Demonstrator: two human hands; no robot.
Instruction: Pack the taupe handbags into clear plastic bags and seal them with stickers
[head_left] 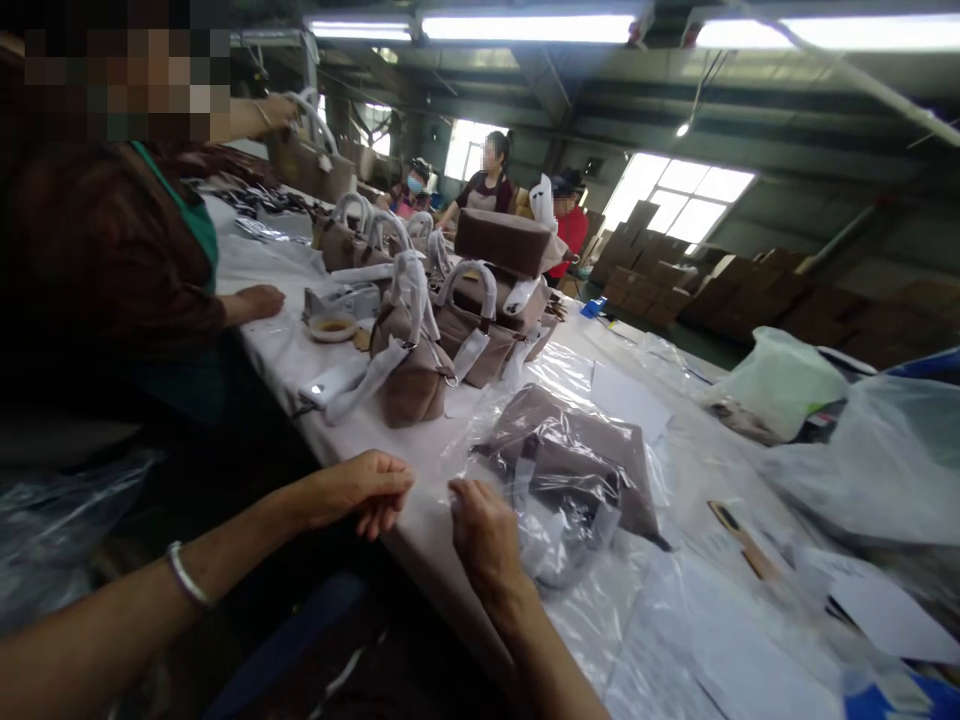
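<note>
My left hand (369, 492), with a bracelet on its wrist, hovers by the table's near edge, its fingers curled and thumb against them; what they hold, if anything, is too small to tell. Just right of it, my right hand (484, 530) is closed at the edge of a clear plastic bag, fingers pressed together. Inside that plastic lies a taupe handbag (570, 440), flat on the table, its wrapped handles toward me. Beyond my hands stands an upright brown handbag (412, 375) with white-wrapped handles.
More handbags (480, 325) stand behind, one lying on top. A roll of tape (332, 327) and a phone-like white object (334, 383) sit left. At left a co-worker's hand (259, 302) rests on the table (345, 440). Papers, plastic bags and a wooden-handled tool (742, 540) lie right.
</note>
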